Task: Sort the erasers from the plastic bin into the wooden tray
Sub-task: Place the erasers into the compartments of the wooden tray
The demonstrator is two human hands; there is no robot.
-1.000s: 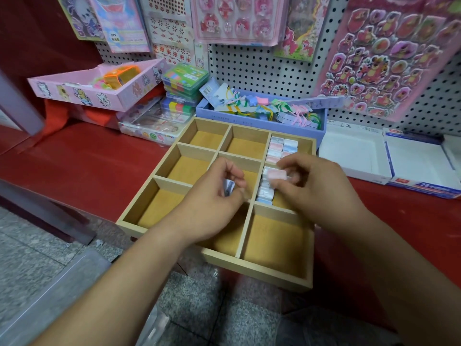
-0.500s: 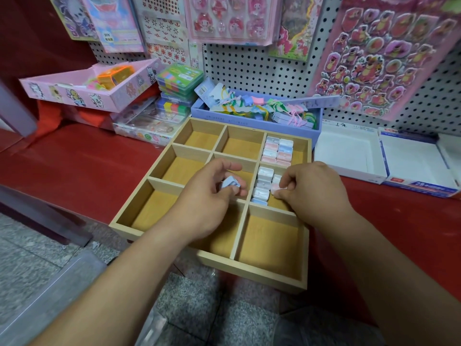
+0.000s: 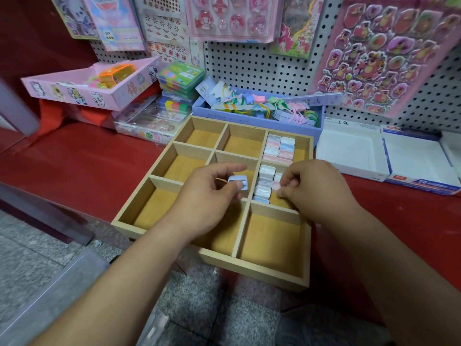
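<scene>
Wooden tray (image 3: 252, 268): erasers (image 3: 279, 148) in upper-right compartment, second row (image 3: 264, 183) in middle-right. Right hand (image 3: 314, 188) curled over that row, grip hidden. Left hand (image 3: 207, 203) pinches blue eraser (image 3: 238, 182) above centre compartment. Plastic bin (image 3: 50, 295) cut off, lower left.

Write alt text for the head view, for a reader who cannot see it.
A person's left hand pinches a blue eraser over a wooden tray on a red shelf; the right hand's curled fingers touch a row of erasers in its middle right compartment. More erasers lie in the far right one.
</scene>
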